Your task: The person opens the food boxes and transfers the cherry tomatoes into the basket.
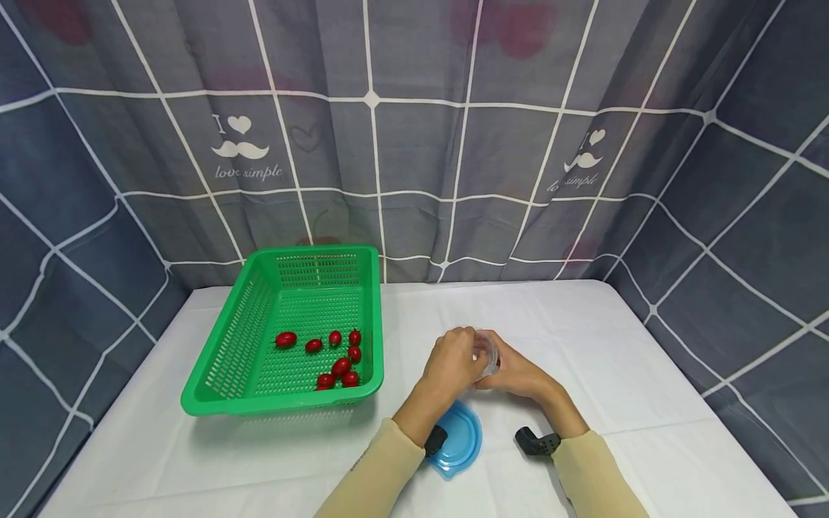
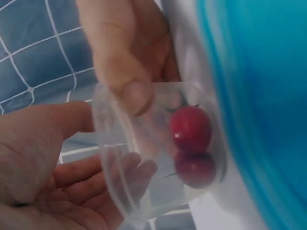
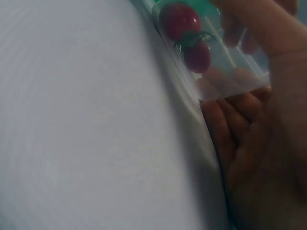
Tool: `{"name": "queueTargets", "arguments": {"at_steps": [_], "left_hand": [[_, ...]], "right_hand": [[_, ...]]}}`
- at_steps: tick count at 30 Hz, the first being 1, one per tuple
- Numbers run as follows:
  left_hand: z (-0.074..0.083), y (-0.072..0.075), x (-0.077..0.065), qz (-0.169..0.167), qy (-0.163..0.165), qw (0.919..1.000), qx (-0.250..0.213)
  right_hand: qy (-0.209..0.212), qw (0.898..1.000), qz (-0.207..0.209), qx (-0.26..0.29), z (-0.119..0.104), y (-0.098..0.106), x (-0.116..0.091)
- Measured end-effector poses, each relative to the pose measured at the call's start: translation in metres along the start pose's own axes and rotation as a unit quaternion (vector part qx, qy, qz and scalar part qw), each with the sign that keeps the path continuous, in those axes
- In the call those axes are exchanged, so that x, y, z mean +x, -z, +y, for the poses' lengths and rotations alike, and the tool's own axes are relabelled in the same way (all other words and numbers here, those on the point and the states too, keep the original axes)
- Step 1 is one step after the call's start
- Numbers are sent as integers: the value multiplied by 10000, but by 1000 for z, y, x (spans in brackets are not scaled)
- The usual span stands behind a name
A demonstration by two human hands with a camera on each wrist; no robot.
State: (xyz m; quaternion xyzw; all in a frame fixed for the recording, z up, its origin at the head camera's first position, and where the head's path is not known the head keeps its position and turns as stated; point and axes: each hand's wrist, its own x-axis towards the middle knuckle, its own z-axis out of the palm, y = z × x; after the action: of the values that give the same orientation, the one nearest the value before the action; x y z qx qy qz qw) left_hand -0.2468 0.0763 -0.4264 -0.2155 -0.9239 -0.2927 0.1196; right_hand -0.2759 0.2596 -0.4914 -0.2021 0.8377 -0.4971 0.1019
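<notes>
A clear plastic cup (image 1: 487,354) stands on the white table between both hands. My right hand (image 1: 518,368) holds it from the right side, thumb pressed on its wall near the rim in the left wrist view. Two red cherry tomatoes (image 2: 191,129) lie at the bottom of the cup. My left hand (image 1: 456,360) is over the cup's mouth, its thumb by the rim and its loosely bent fingers (image 2: 129,172) showing through the clear wall. No tomato shows between those fingers. A blue lid (image 1: 463,439) lies below the left wrist.
A green perforated basket (image 1: 220,360) sits to the left, with several cherry tomatoes (image 1: 341,367) mostly in its near right corner. Grey checked curtains (image 1: 414,144) stand behind the table and at both sides. Black wrist straps (image 1: 537,442) are on both arms.
</notes>
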Motion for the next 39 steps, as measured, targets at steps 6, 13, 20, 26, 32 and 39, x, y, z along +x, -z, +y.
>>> {"name": "queueTargets", "arguments": {"at_steps": [6,13,20,26,32,39], "left_hand": [[-6,-7,-2,154,-1,9996,223],[-9,-14,-4,208,9,9989,431],[-8,-17,-3,213,-180,9986,459],[-6,-20,0,-26,-296,9982,515],[-6,-17,-1,-232,-122,9982,534],[-6,-15,-1,-393,13,9982,449]], "right_hand": [[58,10000,17,-47,0,-1,1],[139,9999,5,-29,1,-3,2],[134,9996,107,-219,1,-2,0],[49,9994,132,-306,1,-1,-1],[34,9998,86,-176,2,0,-1],[46,9998,83,-189,0,0,0]]}}
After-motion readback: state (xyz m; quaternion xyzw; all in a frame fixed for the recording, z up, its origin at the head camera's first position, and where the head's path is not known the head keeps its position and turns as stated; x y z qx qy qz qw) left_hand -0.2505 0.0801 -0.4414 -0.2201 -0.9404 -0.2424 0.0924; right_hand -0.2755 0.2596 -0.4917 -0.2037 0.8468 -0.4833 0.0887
